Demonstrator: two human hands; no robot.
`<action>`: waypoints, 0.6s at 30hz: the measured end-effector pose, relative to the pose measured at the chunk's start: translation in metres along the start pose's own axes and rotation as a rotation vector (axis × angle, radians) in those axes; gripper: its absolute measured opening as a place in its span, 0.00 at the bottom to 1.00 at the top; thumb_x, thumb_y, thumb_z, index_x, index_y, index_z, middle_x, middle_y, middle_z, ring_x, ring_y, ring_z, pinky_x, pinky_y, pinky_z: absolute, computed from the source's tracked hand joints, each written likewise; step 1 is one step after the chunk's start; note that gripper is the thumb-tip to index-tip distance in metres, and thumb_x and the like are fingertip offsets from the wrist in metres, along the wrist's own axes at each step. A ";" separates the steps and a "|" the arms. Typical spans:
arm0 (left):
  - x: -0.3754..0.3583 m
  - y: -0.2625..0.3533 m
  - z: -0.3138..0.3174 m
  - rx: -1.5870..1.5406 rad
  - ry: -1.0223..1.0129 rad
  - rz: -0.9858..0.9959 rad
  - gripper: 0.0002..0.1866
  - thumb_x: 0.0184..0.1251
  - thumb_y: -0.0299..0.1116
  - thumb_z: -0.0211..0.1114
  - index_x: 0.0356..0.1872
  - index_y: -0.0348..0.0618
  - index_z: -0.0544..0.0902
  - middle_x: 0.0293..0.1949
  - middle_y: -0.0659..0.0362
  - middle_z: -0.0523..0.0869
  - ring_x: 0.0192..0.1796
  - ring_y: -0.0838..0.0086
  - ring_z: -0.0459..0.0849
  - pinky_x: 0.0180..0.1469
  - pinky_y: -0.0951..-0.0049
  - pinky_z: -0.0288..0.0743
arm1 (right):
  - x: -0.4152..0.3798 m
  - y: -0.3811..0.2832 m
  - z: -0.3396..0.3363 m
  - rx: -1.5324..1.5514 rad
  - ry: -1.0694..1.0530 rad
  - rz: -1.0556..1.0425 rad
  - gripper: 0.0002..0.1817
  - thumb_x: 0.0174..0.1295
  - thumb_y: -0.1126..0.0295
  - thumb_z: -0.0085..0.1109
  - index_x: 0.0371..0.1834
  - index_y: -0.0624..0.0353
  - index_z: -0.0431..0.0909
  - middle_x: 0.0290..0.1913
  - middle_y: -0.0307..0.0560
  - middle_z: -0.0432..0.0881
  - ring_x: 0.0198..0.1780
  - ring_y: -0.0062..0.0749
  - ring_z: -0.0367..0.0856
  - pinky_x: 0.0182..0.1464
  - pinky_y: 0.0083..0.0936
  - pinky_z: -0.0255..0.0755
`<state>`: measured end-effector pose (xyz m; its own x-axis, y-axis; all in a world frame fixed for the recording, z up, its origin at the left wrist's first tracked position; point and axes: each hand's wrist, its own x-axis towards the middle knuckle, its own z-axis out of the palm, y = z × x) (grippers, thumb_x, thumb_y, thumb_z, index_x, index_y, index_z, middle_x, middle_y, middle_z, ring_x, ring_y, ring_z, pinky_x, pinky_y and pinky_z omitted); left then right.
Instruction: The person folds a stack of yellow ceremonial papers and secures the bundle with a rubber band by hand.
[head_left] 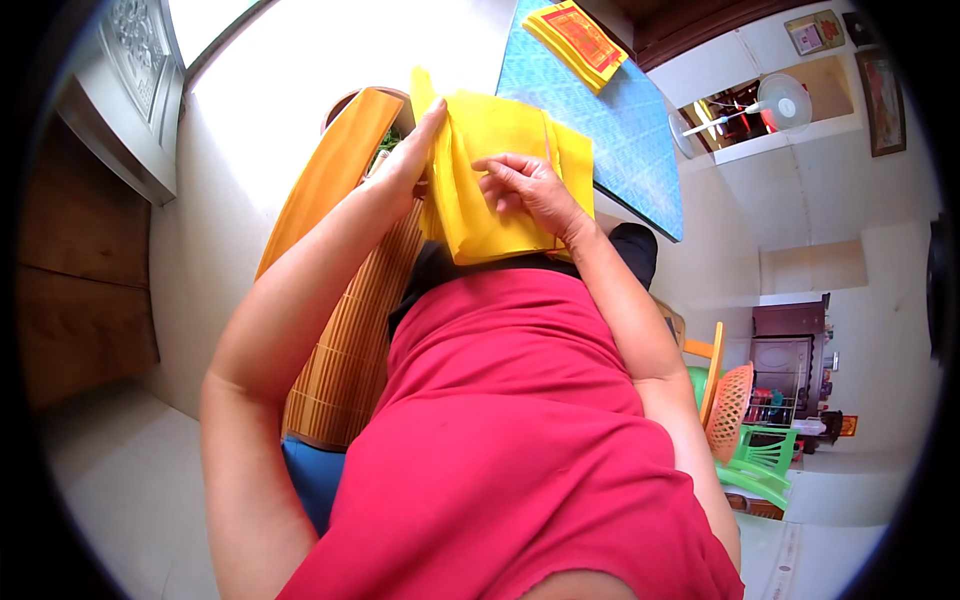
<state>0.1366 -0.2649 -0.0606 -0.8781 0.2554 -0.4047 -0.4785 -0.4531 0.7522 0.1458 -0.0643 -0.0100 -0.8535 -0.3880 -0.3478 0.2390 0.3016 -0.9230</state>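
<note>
A sheaf of thin yellow joss paper (510,125) spreads over my lap, its left side folded up into a standing edge. Along that edge, my left hand (408,160) grips the sheets, thumb lying on the near face and fingers hidden behind. My right hand (530,190) hovers close over the middle of the paper, its fingers loosely curled and apart, fingertips pointing left.
On the blue table (640,160) ahead lies a stack of yellow joss paper with red print (580,45). To my left are a curved orange board (325,185) and a slatted bamboo surface (350,345). A green plastic chair (765,460) and a fan (783,100) stand rightward.
</note>
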 end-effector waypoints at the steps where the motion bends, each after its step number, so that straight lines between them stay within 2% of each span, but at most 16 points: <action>1: 0.001 0.000 -0.001 0.012 -0.009 -0.011 0.43 0.59 0.73 0.53 0.61 0.46 0.74 0.51 0.55 0.81 0.48 0.68 0.79 0.49 0.68 0.71 | 0.001 0.000 0.000 0.001 0.002 -0.001 0.16 0.71 0.63 0.53 0.53 0.61 0.80 0.36 0.38 0.83 0.31 0.17 0.79 0.33 0.13 0.75; 3: 0.003 0.000 -0.003 0.038 -0.028 -0.034 0.39 0.61 0.72 0.51 0.60 0.50 0.75 0.49 0.59 0.83 0.47 0.73 0.81 0.48 0.70 0.75 | 0.002 0.001 -0.001 0.011 -0.002 -0.002 0.15 0.71 0.63 0.53 0.52 0.61 0.80 0.35 0.38 0.83 0.30 0.17 0.79 0.33 0.13 0.75; 7: -0.006 0.005 0.002 0.032 0.019 -0.045 0.40 0.60 0.73 0.51 0.58 0.49 0.77 0.45 0.58 0.83 0.43 0.73 0.82 0.44 0.72 0.76 | 0.003 0.000 -0.001 0.013 -0.008 0.002 0.15 0.71 0.63 0.53 0.52 0.61 0.80 0.35 0.37 0.83 0.30 0.17 0.79 0.33 0.13 0.75; 10: -0.010 0.007 0.005 0.025 0.029 -0.037 0.40 0.59 0.74 0.52 0.57 0.48 0.77 0.44 0.58 0.83 0.42 0.73 0.82 0.43 0.72 0.76 | 0.005 0.006 -0.004 -0.016 -0.009 -0.035 0.18 0.69 0.59 0.54 0.52 0.61 0.80 0.38 0.43 0.85 0.31 0.19 0.80 0.31 0.16 0.75; 16: -0.008 0.005 0.004 0.015 0.027 -0.034 0.40 0.58 0.74 0.52 0.56 0.48 0.78 0.43 0.58 0.83 0.41 0.73 0.82 0.43 0.73 0.76 | 0.004 0.005 -0.003 -0.010 0.004 -0.026 0.18 0.69 0.59 0.56 0.52 0.61 0.80 0.37 0.43 0.85 0.31 0.19 0.80 0.32 0.15 0.75; 18: -0.008 0.005 0.004 0.013 0.035 -0.032 0.40 0.58 0.74 0.52 0.56 0.48 0.78 0.43 0.58 0.83 0.41 0.73 0.82 0.43 0.73 0.76 | 0.003 0.002 -0.001 0.004 0.006 -0.015 0.16 0.70 0.62 0.54 0.52 0.62 0.80 0.36 0.40 0.84 0.31 0.17 0.80 0.33 0.13 0.76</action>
<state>0.1411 -0.2658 -0.0511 -0.8620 0.2399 -0.4465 -0.5067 -0.4340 0.7450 0.1435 -0.0642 -0.0127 -0.8597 -0.3873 -0.3331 0.2281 0.2924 -0.9287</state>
